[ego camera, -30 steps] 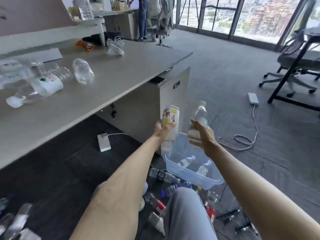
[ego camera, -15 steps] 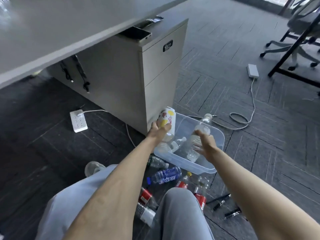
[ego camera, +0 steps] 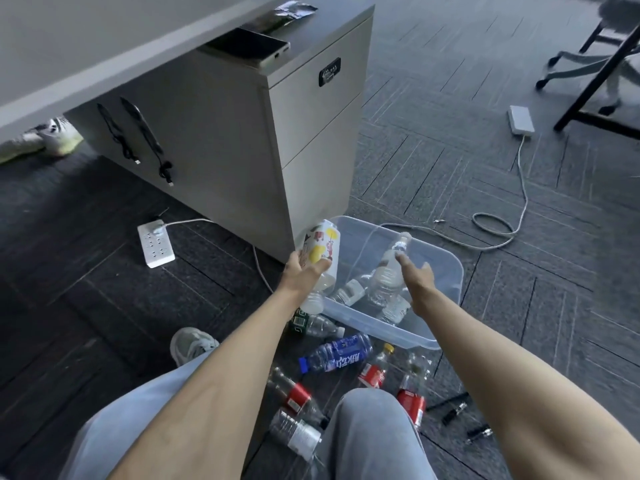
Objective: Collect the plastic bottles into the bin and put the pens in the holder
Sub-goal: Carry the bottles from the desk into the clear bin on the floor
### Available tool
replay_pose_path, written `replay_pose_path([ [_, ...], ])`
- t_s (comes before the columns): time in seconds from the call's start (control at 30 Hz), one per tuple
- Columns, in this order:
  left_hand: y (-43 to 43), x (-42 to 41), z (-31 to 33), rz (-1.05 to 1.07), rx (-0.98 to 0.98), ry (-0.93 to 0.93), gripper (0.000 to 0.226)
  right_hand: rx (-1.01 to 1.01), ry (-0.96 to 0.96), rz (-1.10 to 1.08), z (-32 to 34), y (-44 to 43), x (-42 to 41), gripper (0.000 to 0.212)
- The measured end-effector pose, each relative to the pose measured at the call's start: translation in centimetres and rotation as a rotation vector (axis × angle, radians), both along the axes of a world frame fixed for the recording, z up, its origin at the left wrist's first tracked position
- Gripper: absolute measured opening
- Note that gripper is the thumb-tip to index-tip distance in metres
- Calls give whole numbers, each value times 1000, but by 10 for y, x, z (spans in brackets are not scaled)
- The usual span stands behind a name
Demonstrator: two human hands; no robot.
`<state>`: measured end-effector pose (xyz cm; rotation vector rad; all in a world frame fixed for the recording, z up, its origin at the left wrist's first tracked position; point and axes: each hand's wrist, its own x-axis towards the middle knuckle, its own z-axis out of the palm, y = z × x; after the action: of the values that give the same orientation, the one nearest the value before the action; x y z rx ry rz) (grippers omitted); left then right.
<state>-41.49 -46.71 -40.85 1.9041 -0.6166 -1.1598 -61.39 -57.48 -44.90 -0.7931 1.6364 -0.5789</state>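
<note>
Plastic bottle, white, cylindrical, printed with yellow and red cartoon figures: gripped by the left hand, thumb and fingers curled round its lower body. It hangs upright at the near-left corner of the clear rectangular plastic bin, judged poised for dropping in.

Plastic bottle, clear, slim, pale-capped: inside the bin, leaning cap-up on other clear bottles lying there. The right hand hovers just beside it, fingers straight and spread, curled round nothing. Whether a fingertip touches it cannot be told.

Floor stock, between bin and knees, not yet collected:
- blue-labelled bottle
- green-labelled bottle, near the bin's front wall
- red-labelled bottles
- clear bottle with white label
- black pens, on the carpet to the right

No pen holder in view.

Obstructions: the grey metal drawer cabinet stands just beside the bin's far-left corner and crowds the left hand's approach. The grey-trousered knee covers part of the floor bottles. A white cable trails behind the bin, and a white power strip lies well to the left.
</note>
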Motion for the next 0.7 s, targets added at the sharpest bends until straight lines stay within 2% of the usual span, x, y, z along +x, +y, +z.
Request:
replay_pose_path([
  [0.07, -3, -1, 0, -3, -9, -32, 79, -14, 39, -21, -1, 2, -6, 92],
  [0.3, -7, -25, -10, -53, 36, -72, 73, -163, 108, 81, 7, 17, -24, 50],
  [0.37, -9, -36, -14, -66, 27, -65, 70, -177, 124, 104, 11, 22, -30, 47],
  [0.57, -36, -68, -11, -219, 42, -105, 80, -217, 142, 102, 25, 22, -48, 42],
  [0.7, -47, -84, -7, -242, 57, -139, 84, -228, 157, 75, 32, 22, -63, 40],
])
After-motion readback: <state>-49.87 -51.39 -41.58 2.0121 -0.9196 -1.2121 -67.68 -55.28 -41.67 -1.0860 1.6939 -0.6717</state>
